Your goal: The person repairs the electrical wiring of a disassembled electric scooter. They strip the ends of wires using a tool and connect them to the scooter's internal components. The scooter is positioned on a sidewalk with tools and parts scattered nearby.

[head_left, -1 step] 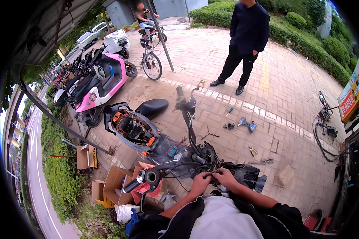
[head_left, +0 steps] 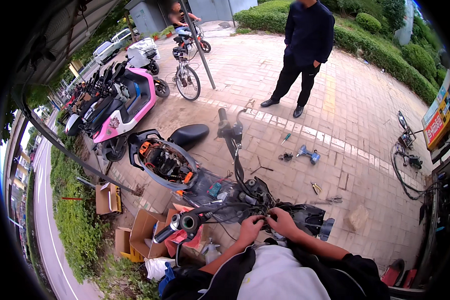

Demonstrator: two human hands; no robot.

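Your stripped scooter (head_left: 201,181) stretches in from the left to your left hand (head_left: 251,227), fingertips bunched near the dark wiring (head_left: 268,204) at its front end; your right hand (head_left: 283,223) curls alongside, though I cannot tell what either pinches. This looks like fine wiring work, calling next for steady fingertips.

The left hand (head_left: 251,228) and right hand (head_left: 283,223) sit close together at a partly stripped scooter's (head_left: 203,183) wiring (head_left: 268,202).

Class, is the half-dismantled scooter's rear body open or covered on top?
Open: the rear body shows dark parts and orange pieces inside; the black seat does not cover it.
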